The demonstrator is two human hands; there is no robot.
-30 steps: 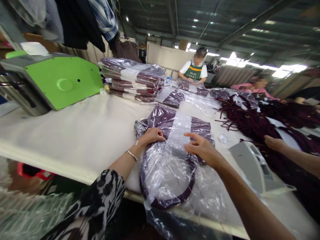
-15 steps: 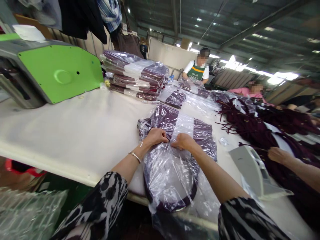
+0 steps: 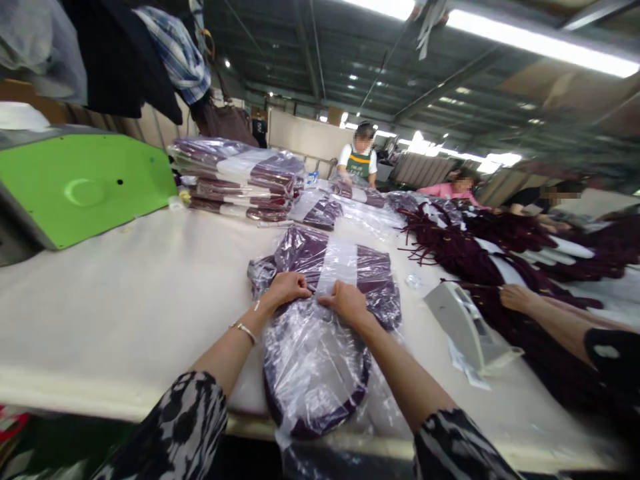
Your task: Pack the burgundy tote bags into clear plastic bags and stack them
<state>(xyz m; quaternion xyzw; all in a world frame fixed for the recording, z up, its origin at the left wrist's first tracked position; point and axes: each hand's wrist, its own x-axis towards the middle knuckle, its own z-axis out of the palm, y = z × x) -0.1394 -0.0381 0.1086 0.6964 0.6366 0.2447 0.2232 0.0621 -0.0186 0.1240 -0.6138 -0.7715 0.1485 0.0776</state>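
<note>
A dark purple garment (image 3: 311,257), folded inside a clear plastic bag (image 3: 307,347), lies in front of me on the pale table (image 3: 150,300). A white strip (image 3: 341,257) crosses the garment under the film. My left hand (image 3: 289,288) is closed, its fingers pinching the film near the middle of the bag. Just to its right, my right hand (image 3: 346,303) also pinches the film, at the strip's lower end. Below both hands, a curved purple part (image 3: 330,423) of the garment shows through crumpled film, and loose plastic hangs over the table's front edge.
Bagged garments (image 3: 240,177) are stacked at the back, beside a green machine (image 3: 85,187). To the right stand a grey-white dispenser-like device (image 3: 465,327) and a heap of maroon garments (image 3: 450,253), where a co-worker's hand (image 3: 520,298) reaches in. Other people work farther back.
The view has swung, so the scene sits farther left and slightly lower. Both hands keep their pinch on the bag in nearly the same place. The co-worker's hand stays at the maroon garments.
</note>
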